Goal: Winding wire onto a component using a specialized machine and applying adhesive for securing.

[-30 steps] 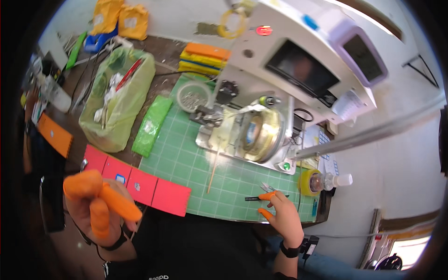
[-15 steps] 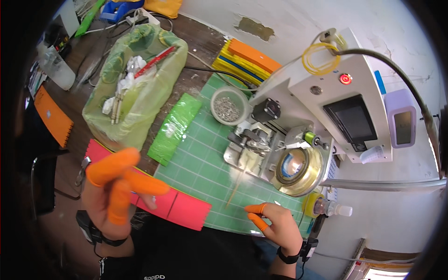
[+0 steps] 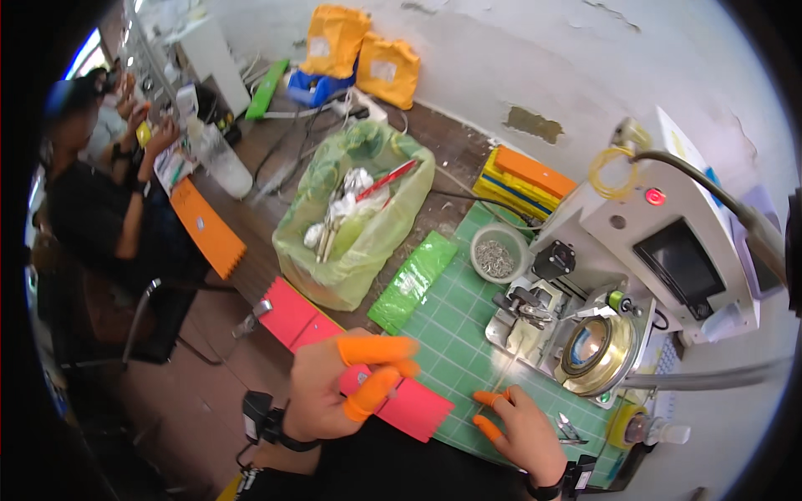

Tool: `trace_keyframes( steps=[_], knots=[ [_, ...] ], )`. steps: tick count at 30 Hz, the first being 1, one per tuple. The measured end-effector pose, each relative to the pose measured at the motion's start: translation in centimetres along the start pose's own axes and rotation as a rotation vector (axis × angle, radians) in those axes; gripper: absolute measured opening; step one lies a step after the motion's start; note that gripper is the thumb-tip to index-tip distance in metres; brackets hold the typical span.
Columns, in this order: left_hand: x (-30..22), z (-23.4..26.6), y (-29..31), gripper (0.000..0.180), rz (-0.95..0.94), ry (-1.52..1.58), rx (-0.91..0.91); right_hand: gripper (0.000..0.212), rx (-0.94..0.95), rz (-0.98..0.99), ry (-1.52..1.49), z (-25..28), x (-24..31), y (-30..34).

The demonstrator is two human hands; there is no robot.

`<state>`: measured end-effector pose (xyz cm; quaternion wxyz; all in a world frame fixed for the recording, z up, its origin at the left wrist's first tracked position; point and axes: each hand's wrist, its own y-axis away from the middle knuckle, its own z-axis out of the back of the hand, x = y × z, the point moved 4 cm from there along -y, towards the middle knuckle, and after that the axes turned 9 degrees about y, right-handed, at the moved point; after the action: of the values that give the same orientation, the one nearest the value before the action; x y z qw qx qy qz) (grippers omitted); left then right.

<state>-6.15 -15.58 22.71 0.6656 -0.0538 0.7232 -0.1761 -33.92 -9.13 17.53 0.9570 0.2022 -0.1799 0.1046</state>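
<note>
My left hand, with orange finger cots, hovers over the pink-red strip. Its thumb and fingertips come together in a pinch, partly blurred; anything between them is too small to make out. Low over the green cutting mat is my right hand, thumb and index finger apart with nothing visible in the gap. Its fingertips lie by the end of a thin yellowish strand running from the metal fixture of a white machine. Small silver hand tool, like pliers or tweezers, lies beside this hand.
A bowl of small metal pieces stands by the machine's round brass-coloured part. Left of it lie a green packet and a bin with a yellow-green liner. A yellow-capped bottle stands right. Another person sits far left.
The view has swung left, shifting the bench rightward in the picture. My left hand has moved right over the pink-red strip. My right hand has come nearer the strand, and the silver tool now shows.
</note>
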Motion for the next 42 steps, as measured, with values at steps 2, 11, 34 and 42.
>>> trace_keyframes(
  steps=[2,11,34,42],
  knots=[
    [-0.3,-2.0,-1.0,0.023,-0.022,-0.026,0.047,0.039,-0.091,0.034,-0.048,-1.0,-0.9,0.7],
    [-0.4,-4.5,-6.0,0.021,-0.271,-0.551,0.160,0.031,-0.236,0.244,-0.271,-5.0,-2.1,1.1],
    [14.8,-11.6,-17.6,0.032,-0.039,-1.022,0.659,0.031,-0.224,0.327,-0.244,-3.4,-4.5,3.1],
    [14.0,-7.4,-16.4,0.020,-0.029,-1.016,0.509,0.027,-0.330,0.437,-0.275,-2.0,-2.6,0.4]
  ],
)
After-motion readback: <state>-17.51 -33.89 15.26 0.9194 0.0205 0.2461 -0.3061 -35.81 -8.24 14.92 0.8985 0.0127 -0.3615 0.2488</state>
